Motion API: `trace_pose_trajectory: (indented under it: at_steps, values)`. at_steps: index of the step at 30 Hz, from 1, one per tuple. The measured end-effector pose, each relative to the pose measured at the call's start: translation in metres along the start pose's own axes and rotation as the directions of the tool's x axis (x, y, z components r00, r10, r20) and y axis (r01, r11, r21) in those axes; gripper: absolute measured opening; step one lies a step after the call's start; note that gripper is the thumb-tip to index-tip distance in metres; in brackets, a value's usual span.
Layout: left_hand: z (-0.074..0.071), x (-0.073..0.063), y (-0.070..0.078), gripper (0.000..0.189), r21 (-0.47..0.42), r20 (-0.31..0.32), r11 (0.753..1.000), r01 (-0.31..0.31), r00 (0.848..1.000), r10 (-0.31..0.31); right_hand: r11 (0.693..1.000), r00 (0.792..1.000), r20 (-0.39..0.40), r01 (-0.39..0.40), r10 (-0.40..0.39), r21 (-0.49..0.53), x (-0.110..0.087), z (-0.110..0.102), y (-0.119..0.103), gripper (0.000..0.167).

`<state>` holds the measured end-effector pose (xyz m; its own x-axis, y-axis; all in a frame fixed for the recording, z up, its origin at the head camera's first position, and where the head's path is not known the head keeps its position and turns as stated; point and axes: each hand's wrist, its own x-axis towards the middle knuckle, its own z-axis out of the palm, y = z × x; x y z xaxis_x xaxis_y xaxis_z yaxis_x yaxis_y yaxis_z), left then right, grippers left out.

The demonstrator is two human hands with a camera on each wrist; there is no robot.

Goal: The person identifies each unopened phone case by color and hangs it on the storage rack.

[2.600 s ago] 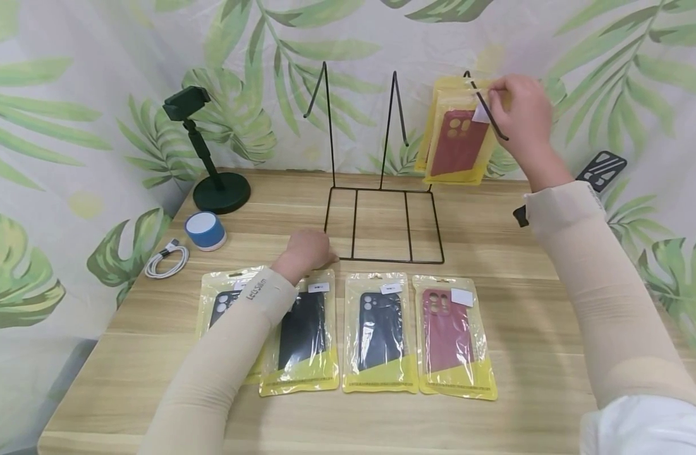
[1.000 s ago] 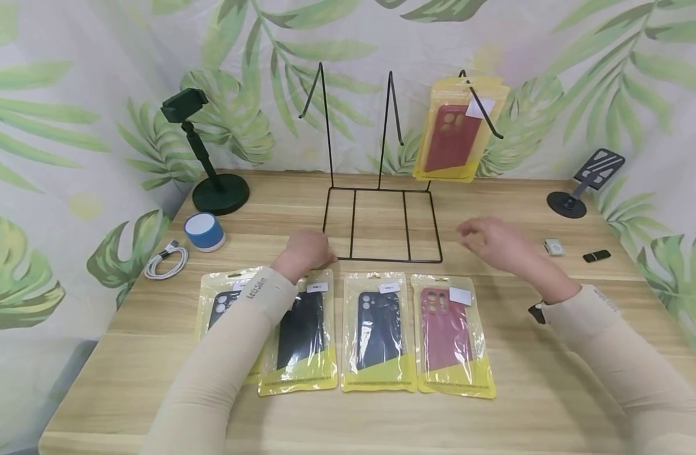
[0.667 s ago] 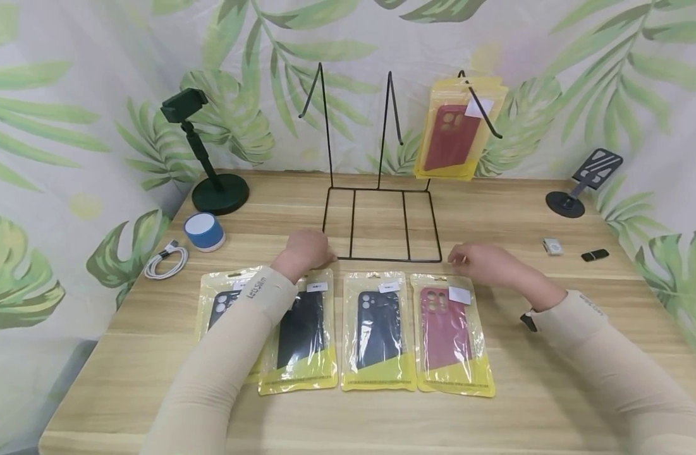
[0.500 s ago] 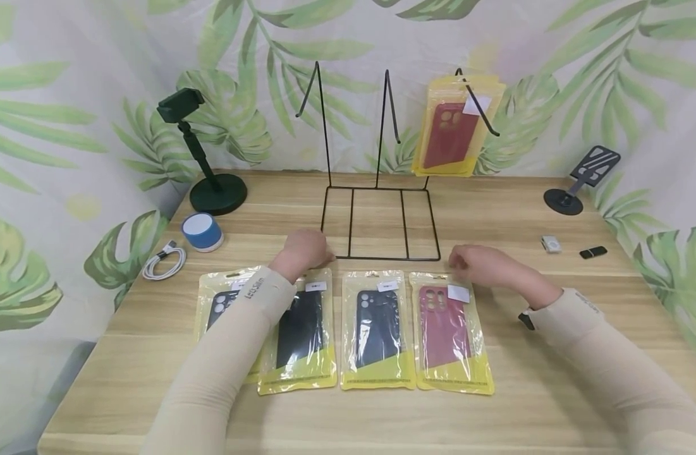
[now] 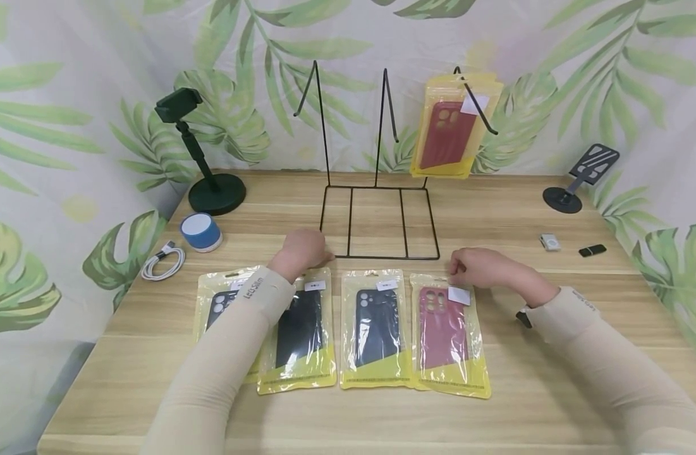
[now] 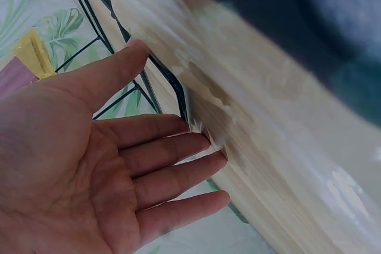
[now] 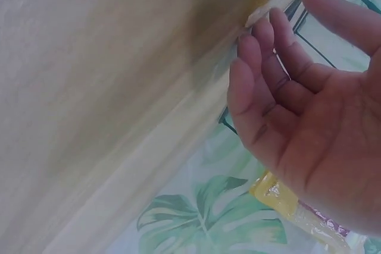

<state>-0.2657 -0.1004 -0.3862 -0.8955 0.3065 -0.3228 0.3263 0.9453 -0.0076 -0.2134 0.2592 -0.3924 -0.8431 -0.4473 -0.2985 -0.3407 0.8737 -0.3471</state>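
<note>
Both hands are at the far side of a row of yellow-edged clear pouches with phone cases on the table. My left hand [image 5: 302,249] rests at the front left corner of a black wire display rack [image 5: 393,258]; its fingers [image 6: 172,179] are extended, the thumb at the wire. Under that forearm lie pouches with dark cases, one a black phone case [image 5: 299,328]. Beside them is a pouch with a dark blue phone case [image 5: 377,325]. My right hand [image 5: 484,268] is at the top right corner of the pouched red phone case [image 5: 443,332], fingers [image 7: 241,87] loosely bent, fingertips right at the pouch edge.
Pouched red phone cases [image 5: 447,136] hang on the rack's right hook. At left stand a green phone stand [image 5: 217,193], a blue-and-white cylinder [image 5: 201,232] and a coiled white cable [image 5: 163,262]. At right are a black folding stand [image 5: 562,199], a small silver device [image 5: 549,242] and a black stick [image 5: 592,251].
My right hand has left the hanging pouches and come down to the red case's pouch, whose lower end has shifted slightly left. The left hand has stayed at the rack corner.
</note>
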Motion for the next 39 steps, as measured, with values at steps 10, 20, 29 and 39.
trace_pose_trajectory:
  at_steps: [10,20,29,39]
  values:
    - [0.002,0.0,0.0,0.046,-0.007,-0.013,1.0,0.002,1.0,-0.002,0.998,1.0,0.029,0.003,-0.004,0.056,-0.001,0.001,-0.001,0.009]
    - [0.0,-0.001,0.002,0.047,-0.008,-0.003,1.0,-0.003,1.0,0.003,0.992,0.981,-0.189,0.056,-0.035,0.109,-0.012,-0.013,0.0,0.006]
    - [-0.001,-0.001,0.0,0.046,-0.009,0.006,1.0,-0.006,1.0,0.007,0.975,0.92,-0.388,0.137,-0.061,0.172,-0.035,-0.046,-0.018,0.019]
    - [-0.001,0.001,0.0,0.046,-0.014,0.001,1.0,-0.002,1.0,0.002,0.942,0.687,-0.662,0.322,-0.3,-0.094,-0.061,-0.073,-0.036,0.009]
